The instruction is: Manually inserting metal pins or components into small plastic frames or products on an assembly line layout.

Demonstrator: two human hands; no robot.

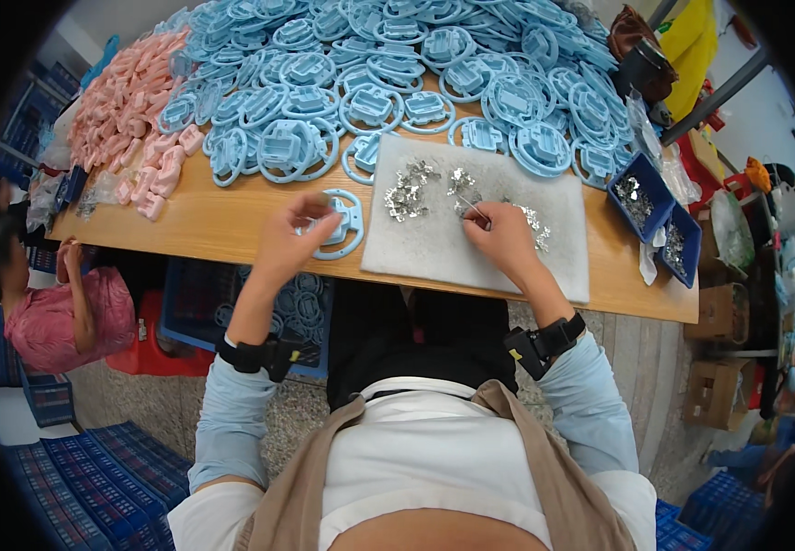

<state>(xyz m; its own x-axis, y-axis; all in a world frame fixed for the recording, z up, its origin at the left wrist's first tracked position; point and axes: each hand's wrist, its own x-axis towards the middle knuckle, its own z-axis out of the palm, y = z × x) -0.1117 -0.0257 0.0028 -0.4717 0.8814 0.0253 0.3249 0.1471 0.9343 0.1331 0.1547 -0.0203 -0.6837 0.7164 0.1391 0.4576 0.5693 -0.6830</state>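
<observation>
My left hand (293, 237) is over the table's near edge with its thumb and fingers apart. Partly behind its fingertips lies a light blue plastic ring part (353, 220) with a moulded centre; whether they touch it, I cannot tell. A thin metal tool (476, 211), like tweezers, is pinched in my right hand (500, 237). Its tip points at small shiny metal pieces on a grey-white pad (471, 266). One cluster of metal pieces (408, 191) lies on the pad's left side, another (535, 226) right beside my right hand.
A big heap of blue ring parts (370, 106) covers the table's far side, with pink plastic parts (131, 119) at left. Two blue bins (643, 188) of metal pieces stand at right. Below the table is a blue crate (186, 298). Another person (72, 312) sits at left.
</observation>
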